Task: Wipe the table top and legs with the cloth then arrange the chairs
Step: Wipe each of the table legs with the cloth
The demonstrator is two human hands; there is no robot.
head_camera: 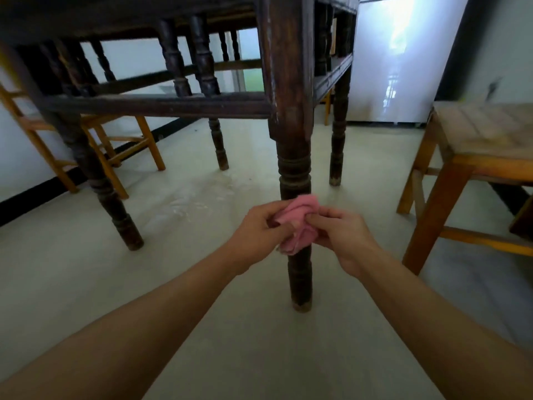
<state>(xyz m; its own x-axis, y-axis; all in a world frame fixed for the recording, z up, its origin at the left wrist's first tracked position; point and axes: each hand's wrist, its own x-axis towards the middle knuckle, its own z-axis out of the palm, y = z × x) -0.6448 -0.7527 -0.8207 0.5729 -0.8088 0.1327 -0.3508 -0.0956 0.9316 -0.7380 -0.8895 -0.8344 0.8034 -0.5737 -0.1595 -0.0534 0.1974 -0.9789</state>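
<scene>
In the head view, a pink cloth (298, 223), crumpled into soft folds, is bunched against the near leg (294, 157) of a dark, worn wooden table at the centre of the frame, just below the leg's turned rings. The left hand (259, 226) pinches the cloth from the left side, fingers curled closed on the fabric; the right hand (343, 235) grips it from the right, thumb pressed into the folds. Both bare forearms reach in from the bottom corners and meet at the leg. The leg stands on a pale floor (202, 284). An orange wooden chair (450, 180) stands at the right edge, another chair (121, 145) sits behind the table at the left.
</scene>
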